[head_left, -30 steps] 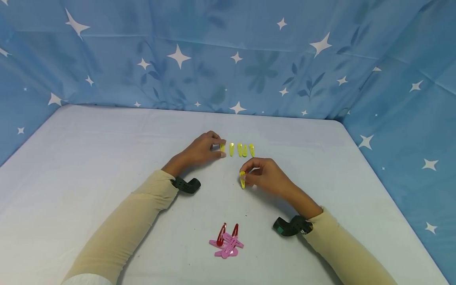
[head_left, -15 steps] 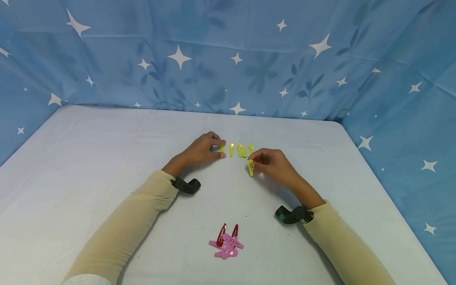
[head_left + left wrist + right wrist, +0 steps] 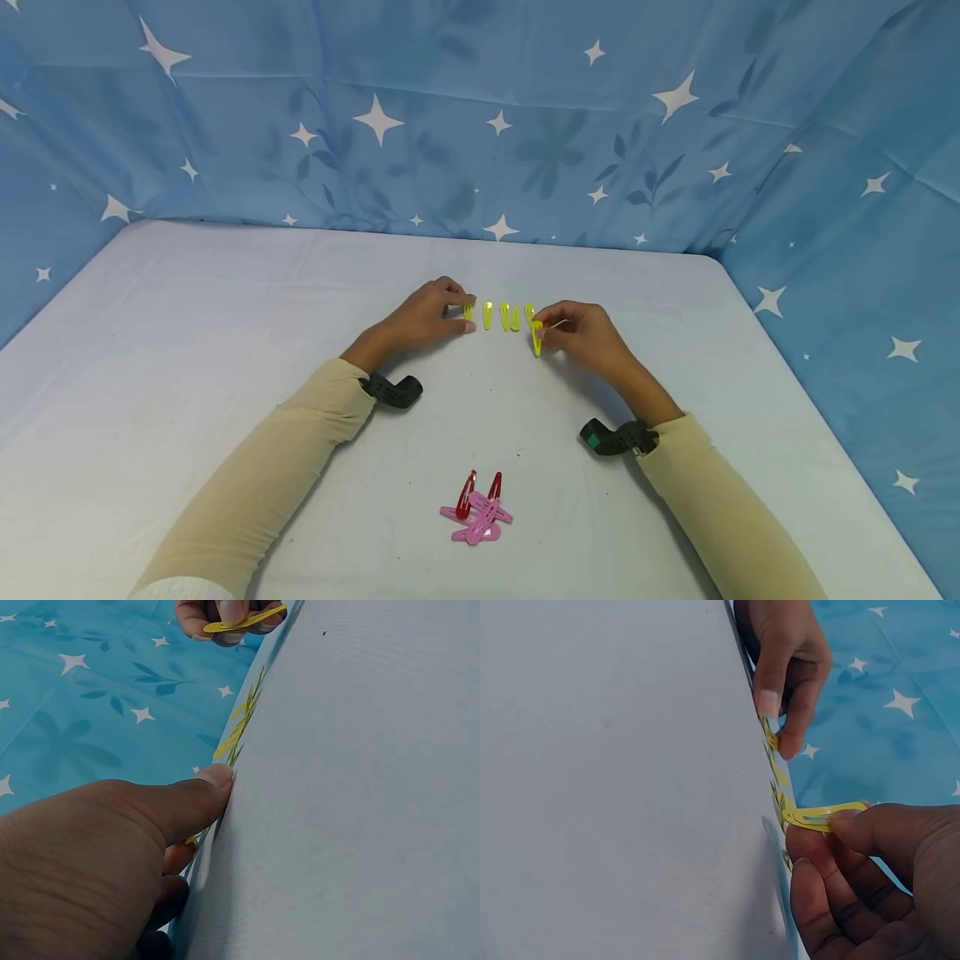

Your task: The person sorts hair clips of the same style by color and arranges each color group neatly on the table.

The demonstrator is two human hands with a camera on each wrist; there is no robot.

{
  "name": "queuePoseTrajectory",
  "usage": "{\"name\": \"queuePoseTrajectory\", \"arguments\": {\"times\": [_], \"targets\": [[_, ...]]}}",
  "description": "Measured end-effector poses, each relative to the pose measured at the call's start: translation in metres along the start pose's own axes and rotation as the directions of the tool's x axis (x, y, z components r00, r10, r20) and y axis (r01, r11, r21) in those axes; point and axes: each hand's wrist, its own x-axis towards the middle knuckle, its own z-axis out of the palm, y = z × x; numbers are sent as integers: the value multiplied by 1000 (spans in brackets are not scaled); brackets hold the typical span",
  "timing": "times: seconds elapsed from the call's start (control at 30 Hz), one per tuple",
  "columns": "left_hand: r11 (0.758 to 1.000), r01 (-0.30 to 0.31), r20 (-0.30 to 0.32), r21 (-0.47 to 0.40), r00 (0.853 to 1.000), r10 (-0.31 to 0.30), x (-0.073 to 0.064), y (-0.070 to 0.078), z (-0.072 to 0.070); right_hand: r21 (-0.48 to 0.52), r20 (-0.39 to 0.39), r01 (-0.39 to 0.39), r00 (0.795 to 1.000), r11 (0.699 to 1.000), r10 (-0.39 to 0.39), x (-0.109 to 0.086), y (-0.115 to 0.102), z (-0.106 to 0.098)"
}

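Note:
My right hand (image 3: 581, 333) pinches a yellow snap hair clip (image 3: 825, 815) between thumb and fingers, at the right end of a row of yellow clips. The held clip overlaps the row's rightmost yellow clip (image 3: 529, 312) in the head view. At the row's left end, my left hand (image 3: 431, 312) holds another yellow hair clip (image 3: 468, 312) by its two ends, thumb on the near end and a finger on the far one. Between the hands lie a single yellow clip (image 3: 487, 315) and two more close together (image 3: 510, 317).
Nearer the front of the white table (image 3: 315, 467) is a small pile of pink hair clips (image 3: 480, 521) with two red ones, the left red clip (image 3: 466, 496) lying partly over the pink. A blue star-patterned cloth (image 3: 450, 125) hangs behind the table and along its sides.
My right hand has moved away and to the right with its yellow clip, up to the right end of the row. The left hand has stayed in place.

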Motion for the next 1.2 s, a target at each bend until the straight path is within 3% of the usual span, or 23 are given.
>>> {"name": "queuePoseTrajectory", "arguments": {"times": [0.67,1.2], "targets": [[1000,-12,-6,-9,1000,12,0,-1,-1,60,-24,-29,999,998,31,22,13,-11],[1000,-10,1,-14,1000,10,0,-1,-1,-96,-37,-65,997,993,61,38,16,-12]]}}
